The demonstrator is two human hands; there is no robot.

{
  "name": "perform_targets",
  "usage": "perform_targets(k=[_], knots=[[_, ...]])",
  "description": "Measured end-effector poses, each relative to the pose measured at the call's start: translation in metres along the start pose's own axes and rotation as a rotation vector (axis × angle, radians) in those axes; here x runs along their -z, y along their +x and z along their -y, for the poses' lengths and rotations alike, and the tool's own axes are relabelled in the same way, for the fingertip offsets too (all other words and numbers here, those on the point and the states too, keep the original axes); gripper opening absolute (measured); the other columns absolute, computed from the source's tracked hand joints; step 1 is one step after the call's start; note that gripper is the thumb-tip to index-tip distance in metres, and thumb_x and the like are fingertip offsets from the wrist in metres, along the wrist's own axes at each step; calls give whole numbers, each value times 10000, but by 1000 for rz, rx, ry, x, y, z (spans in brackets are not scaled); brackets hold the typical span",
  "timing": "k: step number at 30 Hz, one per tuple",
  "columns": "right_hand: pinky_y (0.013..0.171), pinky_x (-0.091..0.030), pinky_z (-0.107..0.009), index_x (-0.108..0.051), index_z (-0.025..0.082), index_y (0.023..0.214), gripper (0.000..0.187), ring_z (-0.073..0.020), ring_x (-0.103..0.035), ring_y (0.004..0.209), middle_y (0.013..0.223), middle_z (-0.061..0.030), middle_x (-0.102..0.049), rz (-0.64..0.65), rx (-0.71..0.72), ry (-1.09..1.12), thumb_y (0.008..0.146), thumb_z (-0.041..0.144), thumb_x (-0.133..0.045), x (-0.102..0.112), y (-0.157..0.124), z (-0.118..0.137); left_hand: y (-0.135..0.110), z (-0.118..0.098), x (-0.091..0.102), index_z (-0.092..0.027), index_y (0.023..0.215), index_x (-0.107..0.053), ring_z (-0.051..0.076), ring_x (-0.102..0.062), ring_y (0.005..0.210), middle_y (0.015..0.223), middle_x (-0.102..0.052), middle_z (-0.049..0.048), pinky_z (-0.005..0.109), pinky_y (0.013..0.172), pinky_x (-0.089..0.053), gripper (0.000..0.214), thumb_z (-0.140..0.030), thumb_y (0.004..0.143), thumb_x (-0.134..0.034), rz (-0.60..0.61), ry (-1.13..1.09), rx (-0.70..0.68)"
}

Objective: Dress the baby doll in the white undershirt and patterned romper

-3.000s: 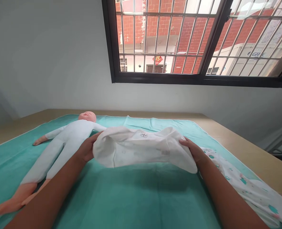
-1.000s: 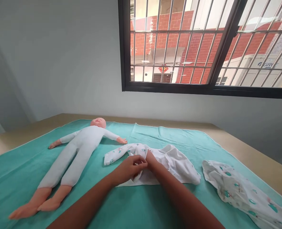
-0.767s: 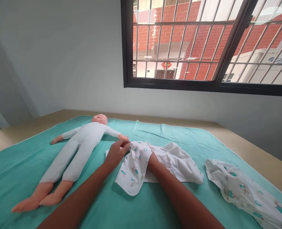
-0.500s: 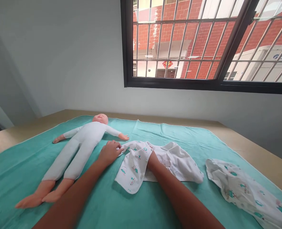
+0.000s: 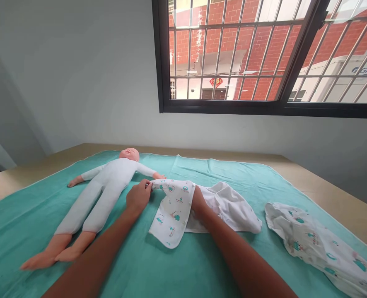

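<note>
The shirt (image 5: 172, 211) is laid crosswise on the sheet (image 5: 158, 275). Its front is entered by the right hand (image 5: 199, 202), whose grip cannot be told; from there the sleeve (image 5: 170, 186) is extended leftward to the left hand (image 5: 138, 197), nearer the doll (image 5: 112, 181), by which the sleeve's end is pinched.

The small shirt (image 5: 173, 207) has little green prints on white — only its right part looks mostly plain white. The other garment (image 5: 320, 244) is also white, with green prints and some pink. The doll (image 5: 115, 176) has a white body, but its head (image 5: 129, 154) is pink. The sheet (image 5: 171, 273) is plain turquoise, the desk (image 5: 307, 182) pale wood colour, the wall (image 5: 78, 82) light grey, the window frame (image 5: 220, 107) black — and the bricks (image 5: 227, 43) red.
</note>
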State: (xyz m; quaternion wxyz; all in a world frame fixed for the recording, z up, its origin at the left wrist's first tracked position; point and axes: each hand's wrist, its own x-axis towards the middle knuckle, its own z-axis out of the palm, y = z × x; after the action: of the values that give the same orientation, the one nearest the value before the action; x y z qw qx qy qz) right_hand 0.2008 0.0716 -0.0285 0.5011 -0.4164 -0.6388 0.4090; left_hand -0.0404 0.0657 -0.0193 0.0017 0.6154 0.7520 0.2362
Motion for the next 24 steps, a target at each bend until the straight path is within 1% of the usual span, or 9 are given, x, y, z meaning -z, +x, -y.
perform_targets(k=[3, 6, 9, 11, 13, 17, 19, 21, 24], knots=[[641, -423, -277, -615, 174, 792, 137, -162, -507, 724, 766, 2, -620, -6, -16, 29, 709, 268, -558, 8, 1, 2, -1, 0, -6, -245, 1104, -609, 266, -643, 936, 1016, -709, 90, 309, 678, -407, 304, -407, 959, -397, -14, 12, -15], [637, -449, -274, -651, 175, 912, 236, -164, -549, 722, 800, -6, -643, 51, -11, 68, 742, 262, -513, 10, 2, 5, -2, 1, -11, -241, 1228, -547, 290, -553, 1151, 1259, -617, 111, 346, 842, -424, 354, -403, 916, -504, -61, 25, -61], [733, -479, -296, -651, 199, 1022, 294, -189, -591, 850, 935, -17, -673, 95, 24, 75, 765, 247, -515, 5, 2, 7, -3, -2, -12, -235, 1263, -517, 292, -487, 1234, 1370, -528, 112, 365, 942, -402, 401, -398, 898, -540, -148, -9, -145], [824, -476, -318, -635, 228, 1084, 331, -207, -586, 977, 1059, -18, -666, 106, 50, 67, 769, 228, -535, 1, 2, 9, -7, -9, -8, -233, 1198, -551, 265, -527, 1174, 1282, -581, 92, 348, 935, -410, 327, -394, 918, -501, -172, -95, -233], [904, -456, -343, -598, 255, 1160, 376, -215, -560, 1073, 1171, -20, -633, 126, 118, -12, 789, 226, -549, -3, 2, 9, -14, -20, -2, -235, 1085, -585, 223, -592, 1023, 1103, -649, 54, 313, 864, -433, 268, -417, 940, -453, -129, -201, -311], [963, -422, -372, -567, 242, 1138, 331, -221, -531, 1104, 1188, -52, -594, 131, 309, -466, 809, 210, -576, -11, -1, 5, -35, -45, 5, -243, 910, -583, 174, -596, 751, 836, -651, -11, 270, 654, -397, 323, -549, 900, -480, 76, -271, -357], [961, -418, -379, -575, 228, 1070, 298, -231, -523, 1100, 1166, -67, -584, 113, 319, -583, 778, 170, -600, -14, -2, 1, -42, -53, 5, -234, 822, -563, 182, -583, 758, 814, -641, -9, 269, 608, -351, 329, -552, 883, -504, 133, -229, -376], [969, -410, -389, -571, 223, 1054, 307, -240, -507, 1120, 1182, -78, -564, 95, 307, -606, 760, 140, -605, -15, -2, -4, -47, -56, 3, -226, 759, -536, 193, -572, 788, 812, -632, 2, 274, 597, -324, 318, -506, 902, -485, 154, -191, -400], [994, -394, -395, -554, 223, 1092, 327, -234, -484, 1150, 1207, -83, -534, 49, 291, -639, 788, 104, -543, -13, 1, -10, -48, -55, 0, -226, 787, -545, 203, -565, 821, 839, -629, 11, 277, 607, -320, 251, -454, 888, -517, 165, -182, -415]])
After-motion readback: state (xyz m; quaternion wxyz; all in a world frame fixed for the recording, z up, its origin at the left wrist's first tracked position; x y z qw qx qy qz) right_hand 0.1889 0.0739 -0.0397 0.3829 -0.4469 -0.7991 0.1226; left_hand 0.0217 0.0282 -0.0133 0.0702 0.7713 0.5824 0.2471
